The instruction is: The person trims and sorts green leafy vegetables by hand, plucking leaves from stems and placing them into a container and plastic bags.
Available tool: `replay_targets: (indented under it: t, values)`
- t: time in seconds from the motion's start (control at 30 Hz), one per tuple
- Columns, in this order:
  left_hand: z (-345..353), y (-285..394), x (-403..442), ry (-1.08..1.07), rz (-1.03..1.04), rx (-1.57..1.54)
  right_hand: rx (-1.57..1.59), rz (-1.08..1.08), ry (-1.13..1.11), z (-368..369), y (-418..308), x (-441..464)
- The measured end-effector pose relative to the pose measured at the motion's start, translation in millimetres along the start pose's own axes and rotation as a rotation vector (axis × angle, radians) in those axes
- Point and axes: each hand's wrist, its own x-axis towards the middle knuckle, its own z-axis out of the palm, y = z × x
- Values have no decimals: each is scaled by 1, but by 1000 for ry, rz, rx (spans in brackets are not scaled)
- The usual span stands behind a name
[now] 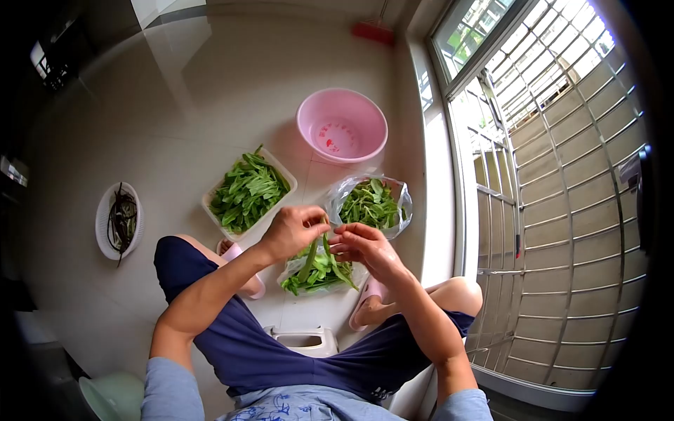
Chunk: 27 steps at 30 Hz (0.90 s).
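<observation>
My left hand (289, 230) pinches the top of a leafy green stem (309, 261), whose long leaves hang down between my hands. Close beside it, my right hand (371, 250) has its fingers bent together near the stem's top; what its fingertips grip is too small to make out. Below both hands, loose greens (321, 274) lie on a plastic bag on the floor between my feet. A clear plastic bag (403, 219) of leafy greens stands open beyond my right hand. Past my left hand is a white rectangular basket (286, 173) heaped with long green leaves.
A pink basin (379, 130) stands further off on the tiled floor. At the left is a white oval basket (102, 224) with dark, thin pods. A white stool (319, 340) shows between my legs. A window ledge and metal grille (554, 210) border the right side.
</observation>
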Motion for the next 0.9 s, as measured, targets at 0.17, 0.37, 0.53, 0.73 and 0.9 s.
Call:
replay_targets:
  t: [0.17, 0.37, 0.53, 0.73, 0.9]
  values:
    - [-15, -2, 9, -30, -239, -480, -163, -68, 113, -16, -4, 0]
    - [-19, -7, 13, -61, -453, -586, -707, -152, 248, -14, -3, -2]
    - [-20, -11, 12, -78, -468, -596, -731, -426, 293, -15, -1, 0]
    - [-16, -7, 10, -142, -434, -580, -594, -289, 78, -9, -2, 6]
    - [-7, -5, 10, -180, -427, -584, -505, -115, -36, 1, -6, 8]
